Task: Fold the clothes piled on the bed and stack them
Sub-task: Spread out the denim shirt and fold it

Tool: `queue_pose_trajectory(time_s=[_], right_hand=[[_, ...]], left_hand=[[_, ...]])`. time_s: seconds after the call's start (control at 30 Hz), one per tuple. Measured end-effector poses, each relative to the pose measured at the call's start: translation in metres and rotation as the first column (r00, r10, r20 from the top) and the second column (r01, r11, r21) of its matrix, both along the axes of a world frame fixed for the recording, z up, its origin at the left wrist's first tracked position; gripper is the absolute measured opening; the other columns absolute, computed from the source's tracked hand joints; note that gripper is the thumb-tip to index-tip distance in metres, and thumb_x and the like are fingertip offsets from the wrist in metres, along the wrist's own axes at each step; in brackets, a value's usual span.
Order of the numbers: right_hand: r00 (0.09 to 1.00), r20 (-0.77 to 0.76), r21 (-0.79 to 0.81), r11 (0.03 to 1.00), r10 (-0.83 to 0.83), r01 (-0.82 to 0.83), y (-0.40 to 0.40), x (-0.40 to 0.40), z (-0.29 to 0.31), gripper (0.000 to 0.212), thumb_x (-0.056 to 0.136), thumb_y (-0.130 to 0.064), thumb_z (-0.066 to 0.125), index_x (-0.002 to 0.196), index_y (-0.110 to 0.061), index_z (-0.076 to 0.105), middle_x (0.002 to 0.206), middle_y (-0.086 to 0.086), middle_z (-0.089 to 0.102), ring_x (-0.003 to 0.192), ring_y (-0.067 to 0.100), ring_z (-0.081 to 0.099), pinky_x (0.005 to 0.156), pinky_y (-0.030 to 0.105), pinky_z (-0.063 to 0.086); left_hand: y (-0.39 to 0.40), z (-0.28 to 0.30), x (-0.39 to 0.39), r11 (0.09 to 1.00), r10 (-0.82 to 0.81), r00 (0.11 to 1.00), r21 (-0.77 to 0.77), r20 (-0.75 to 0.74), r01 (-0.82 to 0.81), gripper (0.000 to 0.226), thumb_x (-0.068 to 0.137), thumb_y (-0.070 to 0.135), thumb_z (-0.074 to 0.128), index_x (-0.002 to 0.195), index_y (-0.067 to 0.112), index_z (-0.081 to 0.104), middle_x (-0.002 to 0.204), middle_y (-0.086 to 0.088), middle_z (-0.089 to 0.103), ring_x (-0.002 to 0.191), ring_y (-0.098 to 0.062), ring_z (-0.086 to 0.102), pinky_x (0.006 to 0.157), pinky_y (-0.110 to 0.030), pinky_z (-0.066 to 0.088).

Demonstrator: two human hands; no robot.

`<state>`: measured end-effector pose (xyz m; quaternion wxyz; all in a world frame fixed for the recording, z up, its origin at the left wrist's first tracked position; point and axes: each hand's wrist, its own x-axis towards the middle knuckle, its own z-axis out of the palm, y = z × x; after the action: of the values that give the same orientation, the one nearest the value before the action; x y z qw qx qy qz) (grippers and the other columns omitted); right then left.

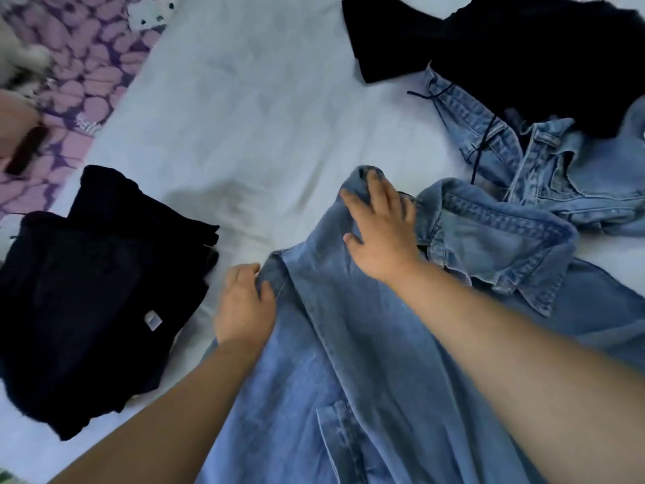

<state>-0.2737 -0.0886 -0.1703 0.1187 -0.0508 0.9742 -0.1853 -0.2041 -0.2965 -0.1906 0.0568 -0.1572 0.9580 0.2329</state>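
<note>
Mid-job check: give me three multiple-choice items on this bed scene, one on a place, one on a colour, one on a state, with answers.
1. Where is the folded dark stack?
A. left of the denim shirt
B. on the shirt
C. right of it

2. What colour is the denim shirt?
A. red
B. blue
C. white

3. What is the right hand doing?
A. hanging idle
B. holding a hanger
C. lying on the shirt

Answers: 1 A, the stack lies at the left on the sheet. 2 B, it is plainly blue. 3 C, fingers spread on the cloth, while the left hand grips its edge.
</note>
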Motion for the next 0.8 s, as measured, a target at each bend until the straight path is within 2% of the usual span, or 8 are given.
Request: queue_pose_trajectory(time_s=[0.13, 0.23, 0.33, 0.47, 0.53, 0.6, 0.67, 0.8], right_hand=[[0.973, -0.22, 0.047, 0.997, 0.065, -0.056, -0.002, 0.055, -0.024, 0.05, 0.083, -0.021, 0.059, 0.133, -0.015, 0.053, 0.148, 0.012, 0.039, 0.138, 0.035, 0.03, 0.106, 0.057, 0.025], [0.976, -0.103, 0.171, 0.97, 0.194, -0.175, 0.012, 0.086, -0.047, 0.051, 0.086, -0.038, 0.036, 0.128, -0.021, 0.059, 0.141, 0.006, 0.05, 0.134, 0.026, 0.041, 0.106, 0.055, 0.017], [0.985, -0.06, 0.233, 0.962, 0.159, -0.141, 0.047, 0.093, -0.055, 0.054, 0.085, -0.043, 0.034, 0.123, -0.02, 0.063, 0.134, 0.004, 0.057, 0.127, 0.022, 0.051, 0.105, 0.054, 0.015], [0.968, -0.222, 0.139, 0.978, -0.12, 0.153, 0.103, 0.089, -0.035, 0.04, 0.085, -0.03, 0.039, 0.108, -0.01, 0.064, 0.121, 0.013, 0.06, 0.117, 0.031, 0.052, 0.102, 0.047, 0.024], [0.907, -0.252, 0.08, 0.927, -0.336, 0.366, 0.137, 0.092, -0.027, 0.033, 0.081, -0.023, 0.046, 0.102, -0.004, 0.062, 0.116, 0.018, 0.059, 0.11, 0.037, 0.054, 0.098, 0.049, 0.035], [0.858, -0.216, 0.065, 0.87, -0.466, 0.489, 0.166, 0.096, -0.022, 0.031, 0.076, -0.018, 0.049, 0.098, -0.001, 0.061, 0.115, 0.022, 0.057, 0.109, 0.041, 0.053, 0.093, 0.052, 0.04], [0.85, -0.198, 0.099, 0.853, -0.488, 0.513, 0.187, 0.1, -0.023, 0.025, 0.077, -0.012, 0.054, 0.098, 0.0, 0.061, 0.115, 0.024, 0.056, 0.111, 0.043, 0.051, 0.094, 0.053, 0.041], [0.896, -0.082, 0.152, 0.883, -0.437, 0.444, 0.206, 0.103, -0.037, 0.049, 0.075, -0.004, 0.064, 0.124, -0.006, 0.054, 0.131, 0.025, 0.047, 0.124, 0.044, 0.042, 0.1, 0.057, 0.036]], left_hand=[[0.019, -0.002, 0.001, 0.895, -0.437, 0.888, -0.17, -0.143, 0.412, 0.052, 0.089, 0.033, 0.037, 0.132, 0.007, 0.051, 0.143, -0.015, 0.045, 0.128, -0.033, 0.043, 0.105, -0.044, 0.034], [0.036, -0.015, -0.002, 0.623, -0.725, 0.679, -0.309, 0.118, 0.719, 0.061, 0.091, 0.044, 0.025, 0.148, 0.023, 0.022, 0.155, -0.005, 0.027, 0.143, -0.022, 0.015, 0.114, -0.043, 0.009], [0.049, -0.015, -0.017, 0.644, -0.56, 0.726, -0.342, 0.399, 0.684, 0.072, 0.086, 0.062, 0.0, 0.147, 0.028, -0.013, 0.157, 0.009, -0.01, 0.145, -0.012, -0.012, 0.113, -0.049, -0.011], [0.086, 0.004, -0.035, 0.701, -0.441, 0.826, -0.44, 0.352, 0.561, 0.066, 0.1, 0.045, 0.027, 0.152, 0.016, -0.001, 0.159, -0.006, -0.012, 0.146, -0.025, -0.013, 0.115, -0.047, -0.009], [0.101, 0.002, -0.051, 0.616, -0.658, 0.734, -0.442, 0.165, 0.652, 0.061, 0.098, 0.027, 0.041, 0.151, 0.01, 0.016, 0.159, -0.01, 0.002, 0.147, -0.03, 0.001, 0.116, -0.045, -0.004], [0.117, -0.005, -0.069, 0.415, -0.859, 0.509, -0.513, 0.05, 0.751, 0.054, 0.089, 0.018, 0.044, 0.141, 0.004, 0.041, 0.153, -0.01, 0.026, 0.14, -0.033, 0.028, 0.114, -0.045, 0.005], [0.13, -0.003, -0.089, 0.299, -0.866, 0.461, -0.538, 0.194, 0.788, 0.056, 0.094, 0.024, 0.033, 0.146, 0.004, 0.031, 0.155, -0.009, 0.015, 0.143, -0.031, 0.02, 0.115, -0.044, 0.001], [0.135, -0.013, -0.128, 0.378, -0.556, 0.636, -0.518, 0.535, 0.767, 0.064, 0.1, 0.047, 0.014, 0.151, 0.015, -0.005, 0.16, 0.0, -0.011, 0.146, -0.018, -0.009, 0.114, -0.051, -0.008]])
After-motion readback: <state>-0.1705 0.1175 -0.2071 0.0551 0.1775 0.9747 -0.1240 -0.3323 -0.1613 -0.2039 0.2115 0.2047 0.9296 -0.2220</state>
